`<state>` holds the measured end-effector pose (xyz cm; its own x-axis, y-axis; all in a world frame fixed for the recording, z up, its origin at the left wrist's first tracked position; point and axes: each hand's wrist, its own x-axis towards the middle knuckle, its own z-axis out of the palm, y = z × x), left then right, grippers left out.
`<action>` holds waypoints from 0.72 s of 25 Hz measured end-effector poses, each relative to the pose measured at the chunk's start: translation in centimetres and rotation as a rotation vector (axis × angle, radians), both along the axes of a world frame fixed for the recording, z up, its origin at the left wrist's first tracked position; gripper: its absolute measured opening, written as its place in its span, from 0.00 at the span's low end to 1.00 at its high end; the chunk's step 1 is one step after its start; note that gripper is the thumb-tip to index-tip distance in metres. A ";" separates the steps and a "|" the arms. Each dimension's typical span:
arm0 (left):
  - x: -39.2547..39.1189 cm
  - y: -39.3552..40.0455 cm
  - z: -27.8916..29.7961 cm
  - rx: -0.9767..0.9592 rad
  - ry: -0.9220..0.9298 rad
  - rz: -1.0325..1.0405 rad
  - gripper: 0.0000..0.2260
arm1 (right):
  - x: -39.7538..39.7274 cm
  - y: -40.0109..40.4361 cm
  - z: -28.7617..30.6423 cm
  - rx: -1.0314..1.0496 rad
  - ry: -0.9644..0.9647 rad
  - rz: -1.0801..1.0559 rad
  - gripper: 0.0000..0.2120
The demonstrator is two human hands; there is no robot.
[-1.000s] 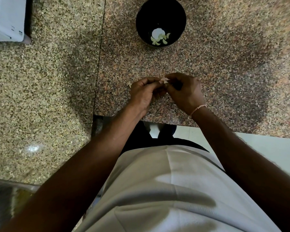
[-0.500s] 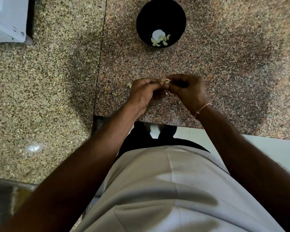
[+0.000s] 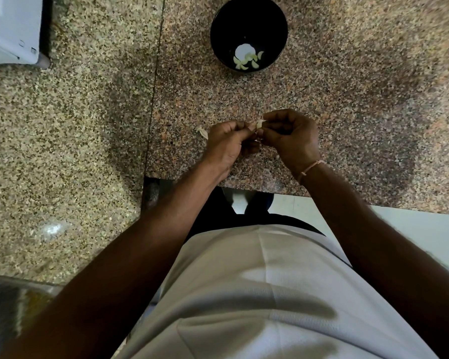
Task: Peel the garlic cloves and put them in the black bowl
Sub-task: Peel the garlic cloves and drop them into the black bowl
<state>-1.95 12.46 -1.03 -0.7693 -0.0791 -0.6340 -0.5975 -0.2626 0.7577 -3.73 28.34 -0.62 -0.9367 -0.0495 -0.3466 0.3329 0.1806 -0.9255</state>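
A small garlic clove (image 3: 259,123) with pale papery skin sits between the fingertips of both hands, just above the reddish granite counter (image 3: 347,104). My left hand (image 3: 227,146) pinches it from the left, and my right hand (image 3: 292,139) pinches its skin from the right. The clove is mostly hidden by the fingers. The black bowl (image 3: 248,35) stands farther back on the counter, apart from the hands, with several peeled cloves (image 3: 246,61) lying in its bottom.
A scrap of garlic skin (image 3: 202,132) lies on the counter left of my left hand. A white appliance (image 3: 11,29) stands at the back left on the paler granite slab (image 3: 62,151). The counter's front edge runs just under my wrists.
Both hands stay at the same spot on the counter. My right hand's fingers have shifted slightly up and right, drawing at the skin of the clove.
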 end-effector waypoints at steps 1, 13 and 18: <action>0.1 0.1 0.0 0.000 0.000 -0.009 0.04 | 0.1 0.0 0.0 0.006 0.014 0.006 0.10; 0.2 0.1 0.0 0.036 -0.011 -0.033 0.05 | 0.3 -0.2 0.2 0.137 0.035 0.015 0.07; 0.3 -0.4 -0.5 -0.001 -0.023 0.003 0.04 | 0.0 0.1 -0.2 0.079 -0.034 -0.065 0.08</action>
